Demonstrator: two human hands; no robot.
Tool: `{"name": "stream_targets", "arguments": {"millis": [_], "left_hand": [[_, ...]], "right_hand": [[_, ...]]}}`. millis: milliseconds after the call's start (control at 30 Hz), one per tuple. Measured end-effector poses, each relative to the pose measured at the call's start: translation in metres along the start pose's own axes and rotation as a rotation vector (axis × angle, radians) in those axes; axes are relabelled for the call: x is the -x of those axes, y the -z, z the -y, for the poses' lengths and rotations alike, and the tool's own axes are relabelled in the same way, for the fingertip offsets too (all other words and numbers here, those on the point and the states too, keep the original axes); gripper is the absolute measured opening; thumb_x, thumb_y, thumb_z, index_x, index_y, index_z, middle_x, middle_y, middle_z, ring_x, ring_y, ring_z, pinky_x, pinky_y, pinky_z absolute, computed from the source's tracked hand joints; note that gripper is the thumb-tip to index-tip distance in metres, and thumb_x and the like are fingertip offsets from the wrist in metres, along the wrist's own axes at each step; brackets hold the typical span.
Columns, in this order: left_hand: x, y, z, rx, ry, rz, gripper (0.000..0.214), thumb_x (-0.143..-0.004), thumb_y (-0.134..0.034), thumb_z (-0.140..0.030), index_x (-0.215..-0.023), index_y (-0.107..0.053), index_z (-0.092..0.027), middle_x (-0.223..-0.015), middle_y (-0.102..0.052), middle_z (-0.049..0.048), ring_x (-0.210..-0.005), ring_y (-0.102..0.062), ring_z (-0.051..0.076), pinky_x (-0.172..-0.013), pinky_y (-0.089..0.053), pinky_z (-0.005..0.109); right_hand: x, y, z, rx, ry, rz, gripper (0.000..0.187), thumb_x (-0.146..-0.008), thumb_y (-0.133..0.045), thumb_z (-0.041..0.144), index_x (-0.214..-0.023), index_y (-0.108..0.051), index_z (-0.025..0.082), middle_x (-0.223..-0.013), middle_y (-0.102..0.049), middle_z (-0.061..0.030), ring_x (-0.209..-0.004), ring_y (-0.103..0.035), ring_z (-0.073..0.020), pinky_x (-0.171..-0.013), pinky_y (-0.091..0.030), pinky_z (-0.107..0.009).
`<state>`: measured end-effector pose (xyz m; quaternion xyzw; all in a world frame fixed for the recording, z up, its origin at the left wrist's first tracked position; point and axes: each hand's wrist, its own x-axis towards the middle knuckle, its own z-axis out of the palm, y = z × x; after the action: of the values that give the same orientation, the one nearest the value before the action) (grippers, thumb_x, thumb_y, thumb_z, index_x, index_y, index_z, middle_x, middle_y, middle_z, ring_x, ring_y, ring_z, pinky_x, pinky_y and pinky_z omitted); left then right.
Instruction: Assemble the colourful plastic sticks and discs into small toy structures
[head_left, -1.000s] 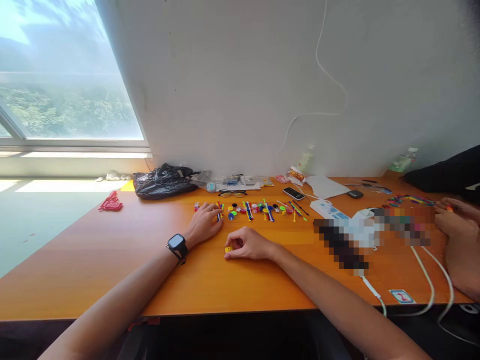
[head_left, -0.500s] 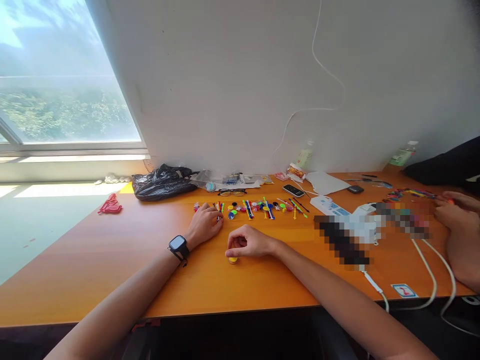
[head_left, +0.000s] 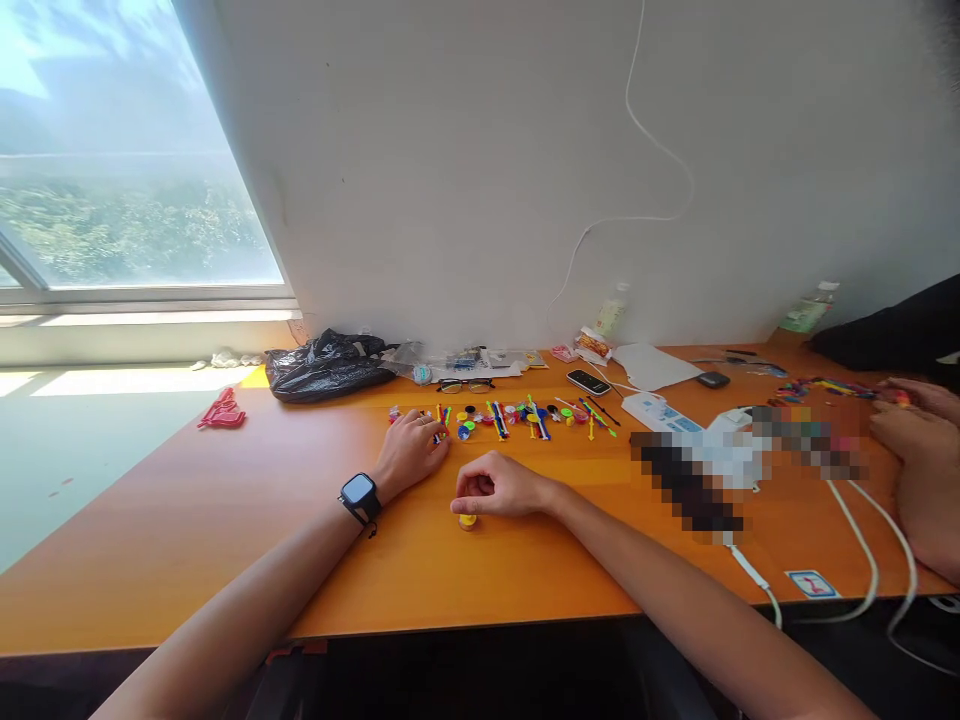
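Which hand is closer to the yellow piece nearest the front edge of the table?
Right: the right hand is right by the yellow piece; the left hand is farther back, to the piece's left.

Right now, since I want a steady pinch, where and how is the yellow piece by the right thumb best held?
I'd probably pinch the yellow piece by opposite sides of its edge, coming down from the near side: it looks low and round, and its near edge shows, while the right hand partly hides its far side.
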<state>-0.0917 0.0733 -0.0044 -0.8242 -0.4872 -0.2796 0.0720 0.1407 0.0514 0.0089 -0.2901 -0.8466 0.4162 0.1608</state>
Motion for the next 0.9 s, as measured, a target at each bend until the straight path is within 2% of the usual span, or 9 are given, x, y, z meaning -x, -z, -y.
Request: {"name": "stream_targets", "arguments": {"millis": [100,200,367,600,900], "left_hand": [[0.0,0.0002,-0.0006,0.013,0.02,-0.056,0.02,-0.1,-0.06,-0.033,-0.105,-0.076,-0.022,-0.101,-0.076,0.0101,-0.095,-0.059,0.028,-0.086,-0.042,0.04],[-0.0001,-0.0017,0.0001,0.012,0.023,-0.041,0.026,-0.102,-0.057,-0.039,-0.112,-0.073,-0.021,-0.106,-0.075,0.012,-0.096,-0.056,0.03,-0.09,-0.039,0.043],[0.0006,-0.0048,0.0023,0.041,0.01,0.065,0.037,-0.107,-0.045,-0.045,-0.099,-0.071,-0.021,-0.102,-0.072,0.0116,-0.089,-0.053,0.027,-0.092,-0.037,0.043],[-0.0009,-0.0024,0.0026,0.122,0.024,0.088,0.037,-0.108,-0.044,-0.044,-0.095,-0.07,-0.021,-0.097,-0.071,0.0106,-0.088,-0.053,0.026,-0.093,-0.035,0.041],[-0.0012,-0.0062,0.0059,0.084,0.069,-0.039,0.026,-0.103,-0.056,-0.038,-0.113,-0.075,-0.023,-0.111,-0.076,0.011,-0.093,-0.06,0.027,-0.094,-0.039,0.044]], "right_hand": [[-0.0004,-0.0005,-0.0017,0.012,0.014,0.011,0.047,-0.085,-0.076,0.062,-0.088,-0.078,0.016,-0.071,-0.07,-0.0001,-0.061,-0.053,-0.0112,-0.056,-0.038,-0.022],[-0.0011,-0.001,-0.0039,0.037,0.031,0.006,0.047,-0.086,-0.074,0.062,-0.089,-0.078,0.016,-0.07,-0.068,0.0007,-0.061,-0.053,-0.0108,-0.056,-0.038,-0.022],[-0.0012,-0.0013,-0.0052,0.014,0.034,0.003,0.044,-0.085,-0.076,0.06,-0.089,-0.079,0.016,-0.07,-0.069,0.0003,-0.059,-0.052,-0.0108,-0.056,-0.037,-0.022],[0.0,-0.0011,-0.0037,0.037,0.046,-0.016,0.042,-0.085,-0.076,0.059,-0.088,-0.079,0.017,-0.071,-0.069,-0.0002,-0.06,-0.052,-0.0112,-0.056,-0.037,-0.023],[0.0002,0.0003,-0.0019,0.056,0.047,0.015,0.045,-0.089,-0.072,0.061,-0.089,-0.077,0.016,-0.069,-0.065,0.0016,-0.06,-0.05,-0.0106,-0.056,-0.036,-0.022]]}}
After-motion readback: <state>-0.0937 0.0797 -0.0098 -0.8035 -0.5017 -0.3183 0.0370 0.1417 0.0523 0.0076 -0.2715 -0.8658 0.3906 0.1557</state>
